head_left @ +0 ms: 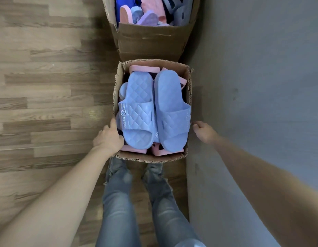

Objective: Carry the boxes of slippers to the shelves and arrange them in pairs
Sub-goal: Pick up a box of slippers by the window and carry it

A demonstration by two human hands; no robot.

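A small open cardboard box (151,157) stands on the floor in front of my legs. Two light blue quilted slippers (136,111) lie on top inside it, with pink slippers (144,69) underneath. My left hand (108,138) grips the box's left wall near the front corner, fingers curled over the rim. My right hand (204,131) is at the box's right side, fingers curled, just beside the wall; whether it touches is unclear. A larger cardboard box (151,41) behind it holds several pink, purple, blue and grey slippers.
A grey wall (261,86) runs along the right, close to both boxes. Wood-pattern flooring (47,86) spreads to the left. My legs in blue jeans (119,202) stand right behind the small box.
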